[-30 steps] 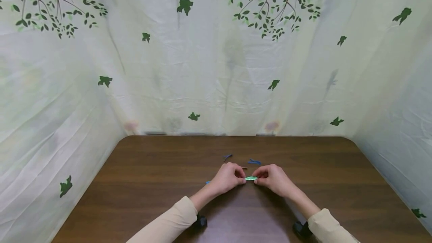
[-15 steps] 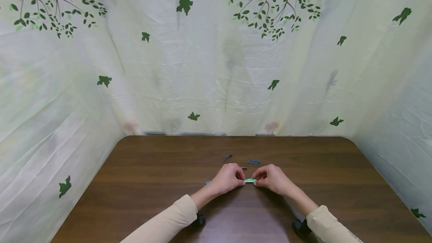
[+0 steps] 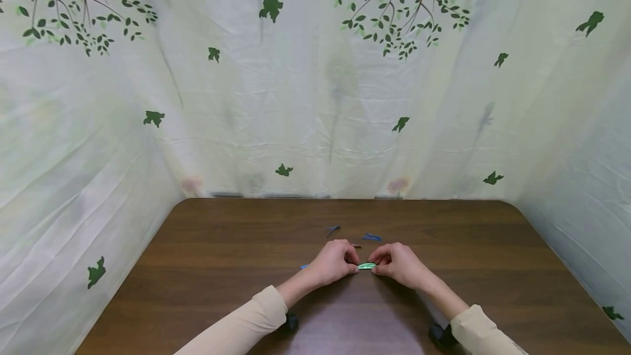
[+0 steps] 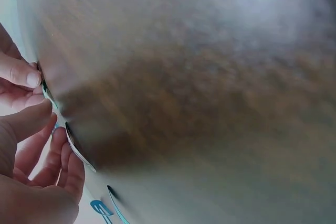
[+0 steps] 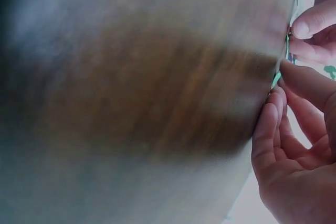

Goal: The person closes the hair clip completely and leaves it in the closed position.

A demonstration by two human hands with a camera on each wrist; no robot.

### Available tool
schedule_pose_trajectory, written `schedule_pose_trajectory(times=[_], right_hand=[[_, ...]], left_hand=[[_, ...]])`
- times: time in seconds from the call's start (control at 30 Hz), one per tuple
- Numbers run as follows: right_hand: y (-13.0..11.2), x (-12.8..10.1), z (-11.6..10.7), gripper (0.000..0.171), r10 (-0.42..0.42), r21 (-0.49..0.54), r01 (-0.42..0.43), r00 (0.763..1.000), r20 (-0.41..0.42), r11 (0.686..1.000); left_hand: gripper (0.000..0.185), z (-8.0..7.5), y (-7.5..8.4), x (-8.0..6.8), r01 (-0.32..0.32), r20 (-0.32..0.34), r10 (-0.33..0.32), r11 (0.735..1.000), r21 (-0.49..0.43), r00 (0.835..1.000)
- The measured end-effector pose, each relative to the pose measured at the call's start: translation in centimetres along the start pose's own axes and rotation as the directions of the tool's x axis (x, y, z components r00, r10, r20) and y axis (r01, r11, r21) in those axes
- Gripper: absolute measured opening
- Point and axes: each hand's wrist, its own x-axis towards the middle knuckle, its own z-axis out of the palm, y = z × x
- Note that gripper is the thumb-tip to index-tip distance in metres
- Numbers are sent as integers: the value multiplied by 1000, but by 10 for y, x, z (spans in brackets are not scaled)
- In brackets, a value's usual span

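A small green clip-like strip (image 3: 367, 265) lies low over the brown table (image 3: 222, 267), held at both ends. My left hand (image 3: 337, 262) pinches its left end and my right hand (image 3: 397, 263) pinches its right end, fingers curled. In the left wrist view my left hand (image 4: 31, 145) sits at the frame's left edge with the strip (image 4: 48, 92) a thin dark-green sliver beside the fingertips. The right wrist view has my right hand (image 5: 299, 129) at the right edge, with a sliver of the green strip (image 5: 276, 78) between the two hands. Both wrist views are mostly blurred tabletop.
Two small blue clips (image 3: 332, 229) (image 3: 372, 236) lie on the table just beyond my hands, and a bit of light blue (image 3: 303, 266) shows by my left hand. A brownish piece (image 3: 356, 245) sits between the hands. Leaf-printed cloth (image 3: 315, 97) walls in the table on three sides.
Both hands keep pinching the green strip; they dipped slightly closer to the table and toward me, with almost no other motion.
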Motion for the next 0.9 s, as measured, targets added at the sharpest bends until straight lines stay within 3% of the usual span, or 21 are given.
schedule_pose_trajectory(times=[0.3, 0.5, 0.67, 0.9], right_hand=[[-2, 2, -1, 8, 4, -15, -5, 998, -70, 1000], [-6, 9, 0, 11, -27, -45, 23, 995, -98, 999], [-6, 16, 3, 15, -68, -92, 58, 992, -110, 994], [-5, 24, 5, 19, -100, -144, 84, 989, -107, 986]], left_hand=[[5, -13, -2, -4, 46, -74, -51, 997, -62, 996], [7, -21, -6, -2, 89, -132, -100, 992, -89, 986], [6, -22, -9, -1, 117, -143, -130, 988, -100, 981], [7, -21, -16, 2, 86, -169, -94, 995, -53, 981]])
